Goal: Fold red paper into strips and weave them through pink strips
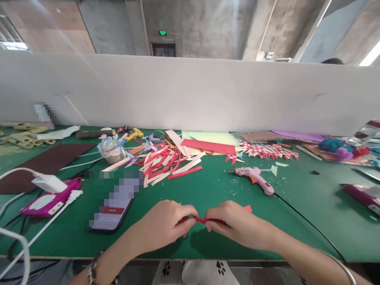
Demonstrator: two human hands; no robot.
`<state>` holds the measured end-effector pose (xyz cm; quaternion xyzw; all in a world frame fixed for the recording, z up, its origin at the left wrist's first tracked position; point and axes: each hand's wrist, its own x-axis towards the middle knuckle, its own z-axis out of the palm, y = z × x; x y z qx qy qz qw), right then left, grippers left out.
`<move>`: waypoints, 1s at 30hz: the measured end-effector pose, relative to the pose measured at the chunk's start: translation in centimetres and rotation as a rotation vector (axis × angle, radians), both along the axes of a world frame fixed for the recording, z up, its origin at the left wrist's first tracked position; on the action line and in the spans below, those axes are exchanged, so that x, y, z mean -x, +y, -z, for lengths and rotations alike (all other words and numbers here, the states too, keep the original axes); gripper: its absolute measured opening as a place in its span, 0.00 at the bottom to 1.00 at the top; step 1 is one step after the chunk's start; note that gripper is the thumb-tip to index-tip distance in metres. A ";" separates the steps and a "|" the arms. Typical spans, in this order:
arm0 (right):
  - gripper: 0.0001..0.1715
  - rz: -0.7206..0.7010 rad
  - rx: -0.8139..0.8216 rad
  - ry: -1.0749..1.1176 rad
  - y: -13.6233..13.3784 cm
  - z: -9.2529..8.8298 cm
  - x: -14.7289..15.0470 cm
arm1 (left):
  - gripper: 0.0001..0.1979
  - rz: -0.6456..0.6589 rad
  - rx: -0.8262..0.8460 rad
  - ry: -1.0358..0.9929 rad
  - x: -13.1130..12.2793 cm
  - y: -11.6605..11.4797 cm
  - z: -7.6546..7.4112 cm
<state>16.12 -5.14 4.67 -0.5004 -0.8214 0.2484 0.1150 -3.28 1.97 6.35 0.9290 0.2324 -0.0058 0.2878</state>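
i see left hand (166, 221) and right hand (231, 221), each pinching red strip (201, 220), stretched between them over near part of green table (190, 194). i'd judge folding step in hand; next move likely calls for firm, even pinch. paper strips (162, 164), pink glue gun (251, 172) lie beyond; pale partition (190, 93), concrete wall (204, 27) behind.

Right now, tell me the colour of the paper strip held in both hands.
The paper strip is red, best seen in the head view.
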 end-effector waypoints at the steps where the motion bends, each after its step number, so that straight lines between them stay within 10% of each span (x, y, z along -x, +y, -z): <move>1: 0.14 0.004 0.006 0.005 0.2 0.2 -0.1 | 0.11 0.017 -0.124 -0.018 -0.1 -0.1 0.2; 7: 0.14 -0.034 0.040 0.090 1.0 0.4 0.7 | 0.13 0.116 -0.756 -0.192 -0.9 -0.5 3.3; 13: 0.15 0.069 0.201 0.216 0.5 0.0 -0.7 | 0.14 0.099 -0.921 -0.228 1.6 0.5 3.9; 18: 0.18 0.258 0.245 0.272 -0.5 0.5 -4.3 | 0.14 -0.286 -0.880 -0.032 8.8 4.8 3.4; 22: 0.17 0.322 0.264 0.297 -1.0 0.8 -5.6 | 0.18 -0.558 -0.537 -0.041 13.4 9.0 4.3; 30: 0.18 0.267 0.218 0.409 -0.3 0.3 -3.8 | 0.19 -0.582 -0.218 -0.220 9.4 7.3 3.3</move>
